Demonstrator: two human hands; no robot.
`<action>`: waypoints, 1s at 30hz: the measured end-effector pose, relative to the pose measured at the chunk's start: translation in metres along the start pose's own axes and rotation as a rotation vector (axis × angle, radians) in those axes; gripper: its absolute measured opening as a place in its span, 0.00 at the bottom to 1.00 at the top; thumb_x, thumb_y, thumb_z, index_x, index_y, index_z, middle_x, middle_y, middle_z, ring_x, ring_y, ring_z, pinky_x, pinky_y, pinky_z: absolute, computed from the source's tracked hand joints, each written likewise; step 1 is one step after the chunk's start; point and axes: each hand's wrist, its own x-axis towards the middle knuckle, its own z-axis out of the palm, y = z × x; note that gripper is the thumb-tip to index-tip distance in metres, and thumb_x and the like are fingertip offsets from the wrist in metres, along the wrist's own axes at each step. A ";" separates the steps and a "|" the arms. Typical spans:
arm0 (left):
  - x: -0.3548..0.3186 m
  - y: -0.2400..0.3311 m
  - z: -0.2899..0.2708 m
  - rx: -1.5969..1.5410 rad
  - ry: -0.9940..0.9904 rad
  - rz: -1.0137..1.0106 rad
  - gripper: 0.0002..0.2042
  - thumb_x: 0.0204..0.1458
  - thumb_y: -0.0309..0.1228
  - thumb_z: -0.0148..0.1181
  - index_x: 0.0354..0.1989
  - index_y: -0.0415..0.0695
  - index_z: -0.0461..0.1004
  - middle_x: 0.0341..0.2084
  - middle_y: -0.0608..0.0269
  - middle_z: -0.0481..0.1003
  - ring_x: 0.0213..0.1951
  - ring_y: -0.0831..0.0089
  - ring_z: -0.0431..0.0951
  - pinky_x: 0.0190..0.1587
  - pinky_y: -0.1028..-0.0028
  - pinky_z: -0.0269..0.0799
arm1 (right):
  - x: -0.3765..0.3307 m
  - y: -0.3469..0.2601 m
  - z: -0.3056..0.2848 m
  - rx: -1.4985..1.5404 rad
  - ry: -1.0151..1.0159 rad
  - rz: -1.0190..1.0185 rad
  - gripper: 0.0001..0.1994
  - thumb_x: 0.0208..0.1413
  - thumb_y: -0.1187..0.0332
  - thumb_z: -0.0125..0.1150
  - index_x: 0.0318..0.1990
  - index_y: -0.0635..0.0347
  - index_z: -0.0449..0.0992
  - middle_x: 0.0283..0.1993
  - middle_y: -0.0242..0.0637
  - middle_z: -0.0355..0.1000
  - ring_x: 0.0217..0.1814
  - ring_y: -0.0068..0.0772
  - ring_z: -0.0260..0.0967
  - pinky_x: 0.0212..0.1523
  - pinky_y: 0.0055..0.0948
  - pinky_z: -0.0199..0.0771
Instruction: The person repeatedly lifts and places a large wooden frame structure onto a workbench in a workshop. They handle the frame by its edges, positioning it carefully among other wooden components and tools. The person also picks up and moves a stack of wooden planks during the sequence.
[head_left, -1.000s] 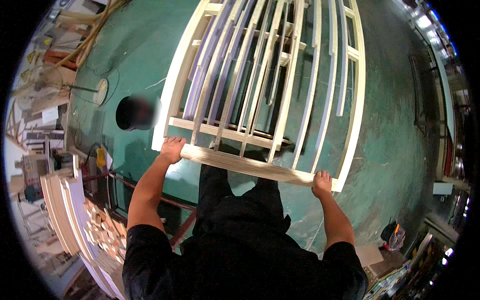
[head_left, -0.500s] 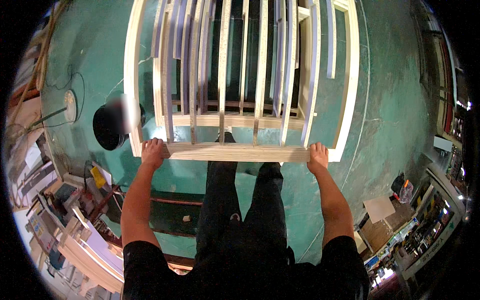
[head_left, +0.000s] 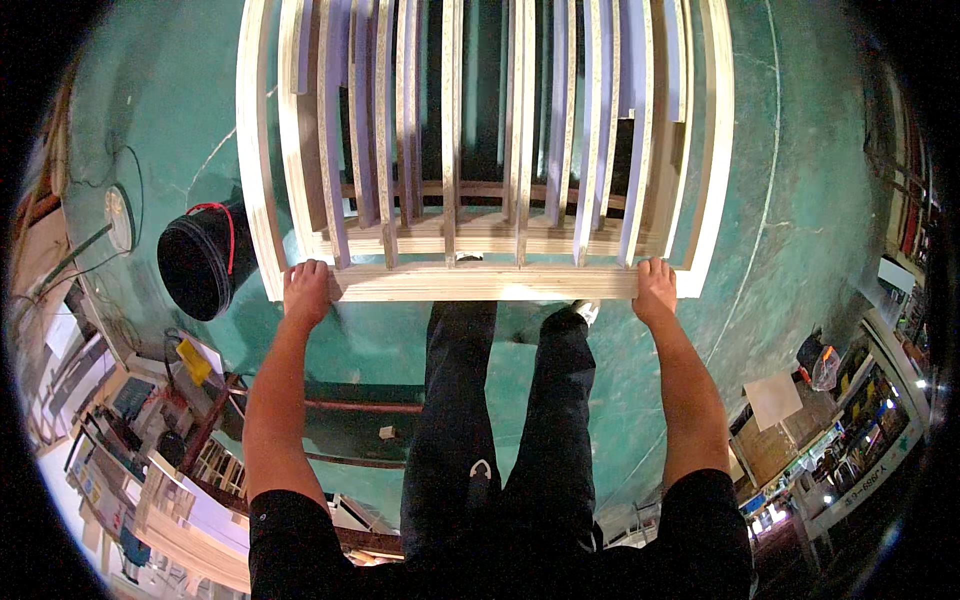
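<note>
In front of me is a large pale wooden frame (head_left: 480,285) with several long slats (head_left: 452,140) running away from its near rail. My left hand (head_left: 308,292) is wrapped over that rail near its left corner. Near the right corner, my right hand (head_left: 655,289) grips the same rail from above. Both arms are stretched forward. Below the top frame a second wooden rail (head_left: 480,238) shows between the slats. What the far end rests on is out of view.
A black bucket (head_left: 195,265) with a red handle stands left of the frame on the green floor (head_left: 660,400). Beyond it is a round white base (head_left: 119,218) with a pole. Dark red metal bars (head_left: 360,405) lie low on the left. Cluttered shelves (head_left: 820,470) stand at right.
The frame and both hands sit slightly higher in the picture, and the frame looks wider. The slats have shifted against the lower structure. My feet and legs have moved, and a shoe shows at right.
</note>
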 end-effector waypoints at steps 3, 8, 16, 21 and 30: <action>0.019 0.004 0.004 -0.030 -0.057 0.028 0.13 0.53 0.28 0.61 0.48 0.46 0.73 0.47 0.57 0.74 0.57 0.57 0.74 0.63 0.52 0.61 | 0.016 -0.002 0.011 -0.003 -0.020 0.007 0.28 0.37 0.77 0.70 0.51 0.55 0.69 0.53 0.41 0.65 0.63 0.48 0.63 0.66 0.45 0.63; 0.031 -0.006 0.045 -0.023 -0.001 0.022 0.16 0.50 0.26 0.61 0.49 0.47 0.71 0.47 0.57 0.74 0.57 0.57 0.73 0.65 0.53 0.60 | 0.032 -0.011 0.025 -0.004 0.010 -0.002 0.26 0.37 0.80 0.67 0.49 0.56 0.68 0.53 0.42 0.65 0.61 0.49 0.64 0.64 0.45 0.65; 0.057 -0.011 0.081 0.006 -0.060 0.016 0.21 0.47 0.27 0.65 0.51 0.46 0.69 0.52 0.56 0.72 0.59 0.56 0.72 0.66 0.53 0.60 | 0.058 -0.011 0.064 -0.059 0.004 -0.010 0.28 0.39 0.78 0.69 0.52 0.54 0.68 0.54 0.41 0.65 0.62 0.48 0.63 0.65 0.44 0.63; 0.071 -0.006 0.107 0.011 -0.021 0.001 0.20 0.46 0.26 0.64 0.50 0.46 0.70 0.54 0.56 0.70 0.61 0.54 0.69 0.65 0.54 0.62 | 0.071 -0.019 0.078 -0.051 -0.073 0.023 0.27 0.42 0.79 0.66 0.54 0.54 0.67 0.56 0.40 0.64 0.63 0.47 0.63 0.67 0.45 0.62; 0.087 -0.004 0.140 0.079 -0.011 -0.040 0.19 0.49 0.26 0.62 0.51 0.45 0.71 0.56 0.55 0.70 0.61 0.53 0.68 0.64 0.54 0.63 | 0.081 -0.022 0.118 -0.078 -0.019 0.000 0.25 0.47 0.76 0.64 0.56 0.54 0.68 0.57 0.37 0.66 0.66 0.42 0.63 0.68 0.46 0.60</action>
